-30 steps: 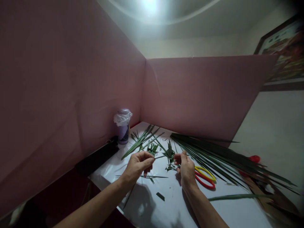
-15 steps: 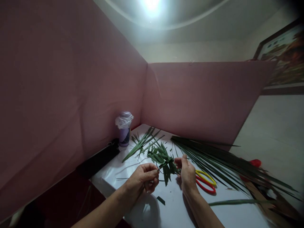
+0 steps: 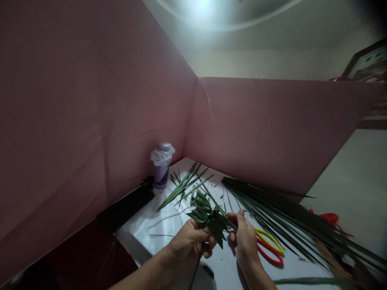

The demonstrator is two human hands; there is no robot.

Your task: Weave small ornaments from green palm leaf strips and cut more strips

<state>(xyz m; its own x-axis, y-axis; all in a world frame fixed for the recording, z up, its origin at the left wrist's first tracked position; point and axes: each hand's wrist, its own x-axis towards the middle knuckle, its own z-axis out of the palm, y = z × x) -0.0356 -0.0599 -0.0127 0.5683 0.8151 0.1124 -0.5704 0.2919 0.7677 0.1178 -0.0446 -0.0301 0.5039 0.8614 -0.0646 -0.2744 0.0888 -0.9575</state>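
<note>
A bundle of folded green palm leaves (image 3: 208, 215) is held between my two hands above the white table. My left hand (image 3: 193, 239) is closed round its near left side, and a thin dark strip (image 3: 195, 270) hangs below these fingers. On the other side, my right hand (image 3: 245, 237) pinches the bundle's right end. Just right of that hand lie scissors (image 3: 269, 246) with one yellow and one red handle loop; their blades are hidden.
Long palm fronds (image 3: 272, 217) fan across the right of the white table (image 3: 142, 219). Cut leaf strips (image 3: 181, 187) lie at the back, near a purple bottle (image 3: 161, 173) wrapped in plastic. Pink partitions (image 3: 256, 129) stand behind and to the left.
My left hand has moved right and closed onto the leaf bundle; before, it pinched a thin strand beside it. My right hand stays at the bundle's right end. The view has shifted slightly.
</note>
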